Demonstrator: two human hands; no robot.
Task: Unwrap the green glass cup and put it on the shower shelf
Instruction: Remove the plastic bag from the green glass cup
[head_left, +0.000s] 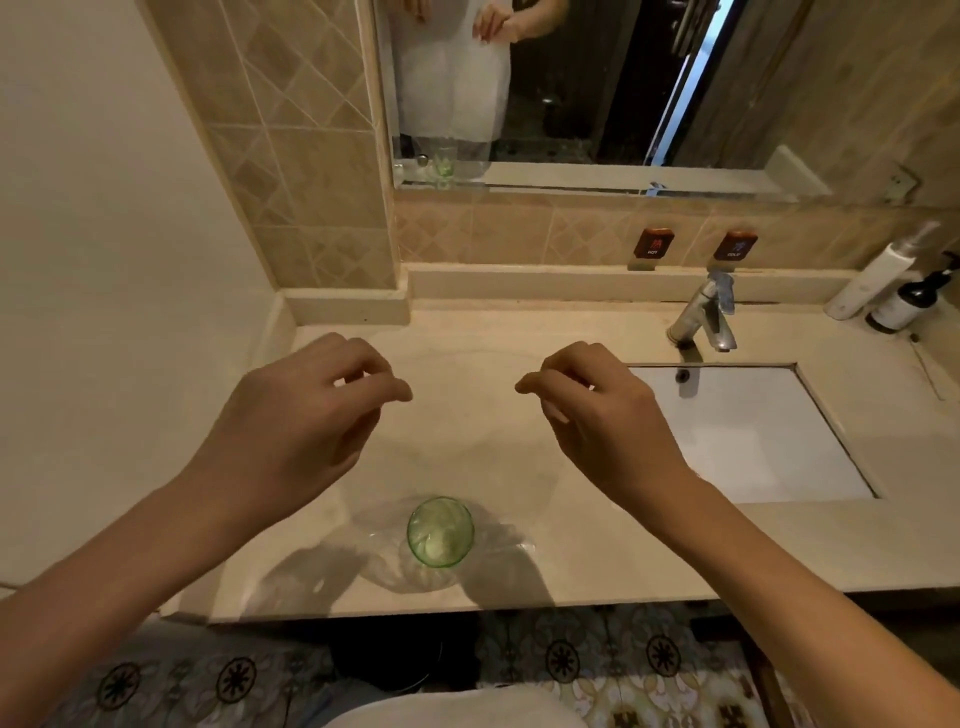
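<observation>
Both hands (457, 410) raised, loosely curled, green glass cup (440, 531) upright on clear wrap (384, 566)

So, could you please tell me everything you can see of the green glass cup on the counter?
The green glass cup is a small tumbler of clear, pale green glass, seen almost straight from above, so its round rim and base show. It stands upright near the front edge of the beige counter, on a crumpled sheet of clear plastic wrap spread open around it. Neither hand touches it; both hover above, further back.
</observation>
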